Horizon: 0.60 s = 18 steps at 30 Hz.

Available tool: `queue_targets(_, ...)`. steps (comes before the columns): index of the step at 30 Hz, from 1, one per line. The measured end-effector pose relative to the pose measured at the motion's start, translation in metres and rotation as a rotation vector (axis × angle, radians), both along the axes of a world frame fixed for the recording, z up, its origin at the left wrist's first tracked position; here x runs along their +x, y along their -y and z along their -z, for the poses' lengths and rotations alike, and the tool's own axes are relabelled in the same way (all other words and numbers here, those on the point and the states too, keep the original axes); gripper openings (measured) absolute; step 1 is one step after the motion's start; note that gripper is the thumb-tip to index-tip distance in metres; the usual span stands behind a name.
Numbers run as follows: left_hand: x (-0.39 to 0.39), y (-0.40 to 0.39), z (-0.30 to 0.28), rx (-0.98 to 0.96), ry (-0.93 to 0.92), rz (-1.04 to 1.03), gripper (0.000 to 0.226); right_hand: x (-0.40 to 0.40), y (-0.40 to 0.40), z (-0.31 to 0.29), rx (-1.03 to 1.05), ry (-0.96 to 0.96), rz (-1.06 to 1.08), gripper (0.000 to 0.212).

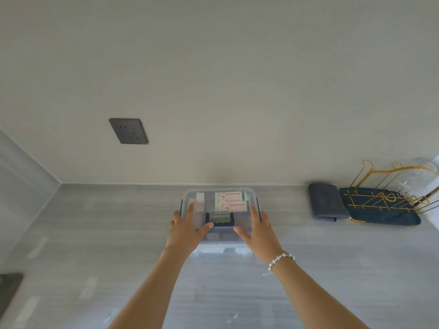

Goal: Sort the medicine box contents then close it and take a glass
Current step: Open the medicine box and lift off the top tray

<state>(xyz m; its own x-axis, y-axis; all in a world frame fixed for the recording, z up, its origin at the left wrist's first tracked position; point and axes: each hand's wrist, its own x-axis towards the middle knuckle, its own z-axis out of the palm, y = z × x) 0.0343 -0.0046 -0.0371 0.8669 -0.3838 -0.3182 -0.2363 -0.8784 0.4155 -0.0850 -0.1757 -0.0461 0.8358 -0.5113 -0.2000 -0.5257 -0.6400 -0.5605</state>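
**Both hands flat on the medicine box lid**

The box point(219, 210) sits on the grey counter point(118, 233), close to the back wall point(213, 91), about midway along it. It is clear plastic with dark clips at its sides and a dark handle point(220, 220) set in the lid. The lid lies on top of it. Through the lid show white cartons point(231, 201) with printed lettering, towards the box's far right corner, and a paler packet towards its far left.

The left hand point(187, 227) rests on the near left part of the lid, fingers straight and spread, thumb pointing in towards the handle. The right hand point(255, 227) mirrors it on the near right part, fingers likewise straight, thumb angled in. Neither hand curls round anything. A beaded bracelet point(280, 258) circles the right wrist.

Well to the right of the box lies a folded grey cloth point(326, 200). Just beyond that stands a gold wire rack point(389, 193) on a dark blue mat point(384, 214). A glass point(420, 176) hangs upside down on the rack's far end, blurred. Up on the wall, left of the box, is a dark socket point(128, 130).
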Motion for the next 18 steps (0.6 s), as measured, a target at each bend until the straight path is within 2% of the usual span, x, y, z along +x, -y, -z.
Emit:
queue_targets(10, -0.052, -0.045, -0.002, 0.021, 0.019, 0.031, 0.088, -0.057, -0.048, 0.003, 0.007, 0.041, 0.055, 0.086)
queue_targets(18, -0.107, -0.109, -0.005, -0.028, -0.027, 0.059, 0.087, -0.119, -0.119, 0.003, 0.032, 0.109, 0.227, 0.083)
